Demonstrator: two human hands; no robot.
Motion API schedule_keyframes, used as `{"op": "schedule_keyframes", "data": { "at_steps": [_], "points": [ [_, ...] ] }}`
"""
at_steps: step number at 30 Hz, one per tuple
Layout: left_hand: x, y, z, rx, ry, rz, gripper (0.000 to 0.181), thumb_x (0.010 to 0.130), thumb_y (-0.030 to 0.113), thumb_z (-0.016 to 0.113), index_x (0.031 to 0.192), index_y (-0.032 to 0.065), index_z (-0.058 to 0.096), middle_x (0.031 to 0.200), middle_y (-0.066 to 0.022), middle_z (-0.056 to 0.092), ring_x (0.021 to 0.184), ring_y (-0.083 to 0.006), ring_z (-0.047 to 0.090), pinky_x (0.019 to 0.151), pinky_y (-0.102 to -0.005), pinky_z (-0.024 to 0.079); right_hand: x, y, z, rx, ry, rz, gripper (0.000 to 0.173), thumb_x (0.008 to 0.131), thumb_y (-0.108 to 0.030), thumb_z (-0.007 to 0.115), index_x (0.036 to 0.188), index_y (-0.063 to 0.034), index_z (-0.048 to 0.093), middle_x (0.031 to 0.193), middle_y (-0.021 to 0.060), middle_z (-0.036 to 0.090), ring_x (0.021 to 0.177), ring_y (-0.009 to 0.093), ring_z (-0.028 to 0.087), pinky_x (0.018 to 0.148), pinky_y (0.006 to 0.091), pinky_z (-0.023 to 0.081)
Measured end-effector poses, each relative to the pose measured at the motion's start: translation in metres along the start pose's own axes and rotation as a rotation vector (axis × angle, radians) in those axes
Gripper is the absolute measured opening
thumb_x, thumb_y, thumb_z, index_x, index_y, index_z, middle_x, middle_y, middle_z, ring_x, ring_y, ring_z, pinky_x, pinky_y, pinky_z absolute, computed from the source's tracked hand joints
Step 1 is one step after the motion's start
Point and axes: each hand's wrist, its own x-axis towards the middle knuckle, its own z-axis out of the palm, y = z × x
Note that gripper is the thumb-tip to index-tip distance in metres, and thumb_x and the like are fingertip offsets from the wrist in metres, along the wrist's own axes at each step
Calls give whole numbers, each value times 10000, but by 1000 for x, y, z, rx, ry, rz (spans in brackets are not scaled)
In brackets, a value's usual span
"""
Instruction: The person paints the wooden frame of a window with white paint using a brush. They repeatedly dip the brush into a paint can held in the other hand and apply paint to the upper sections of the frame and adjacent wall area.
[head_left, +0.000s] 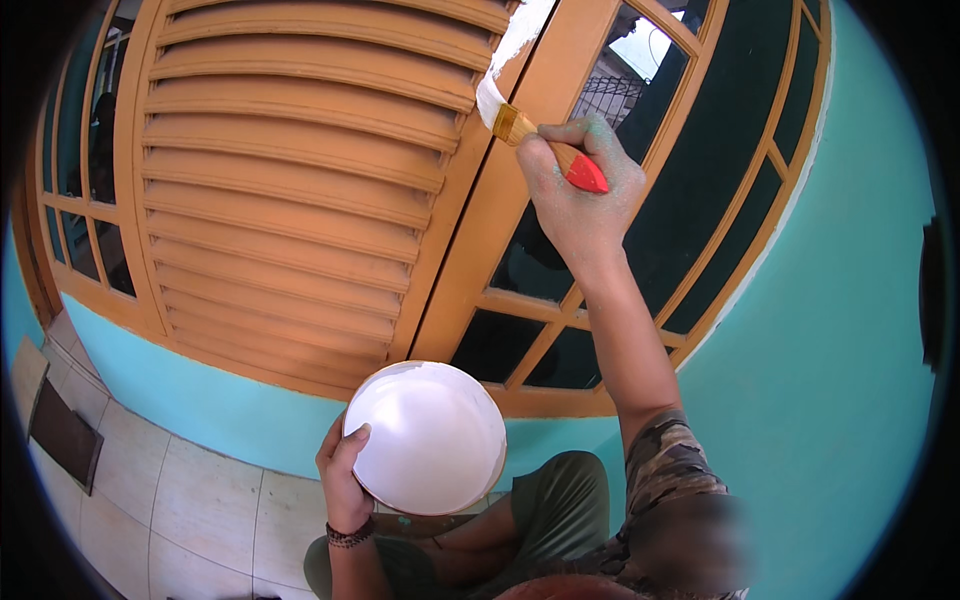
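Note:
My right hand grips a paintbrush by its wooden handle, whose end is red. The brush's bristle end touches a strip of white paint on the orange-brown wooden frame beside the louvred slats. Dried greenish specks cover the back of this hand. Lower down, my left hand holds a round container of white paint by its left edge, the thumb over the rim. A dark beaded bracelet is on the left wrist.
Windows with dark glass flank the slats. A turquoise wall lies to the right and below the frame. Pale floor tiles are at the lower left, with a dark flat panel on them. My bent legs are below the container.

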Motion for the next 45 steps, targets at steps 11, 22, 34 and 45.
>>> {"op": "schedule_keyframes", "data": {
  "at_steps": [11,22,34,45],
  "points": [
    [0,2,1,-1,-17,-9,590,825,204,666,1303,-114,533,1185,-195,638,1060,-265,622,931,-363,487,2,17,11,-39,78,-123,114,772,-61,729,789,-24,622,678,110,623,586,180,630,570,283,503],
    [1,3,-2,-5,-14,-23,589,829,193,673,1312,-110,526,1188,-196,638,1061,-265,625,934,-365,490,15,14,7,-8,174,-137,100,780,-61,730,793,-11,644,663,91,619,573,130,584,564,263,482],
    [4,-3,-4,-33,-10,-9,575,825,173,675,1309,-105,537,1183,-196,641,1037,-265,637,917,-367,504,-24,-1,-4,25,-28,-32,116,776,-69,729,770,-22,623,659,92,621,576,141,611,563,275,498],
    [3,-4,-4,-38,-6,-14,587,833,171,665,1322,-117,514,1182,-218,637,1040,-272,643,908,-372,516,-53,7,11,-6,-59,-85,136,746,-17,727,758,-32,593,695,98,618,599,187,626,559,298,507]
  ]
}}
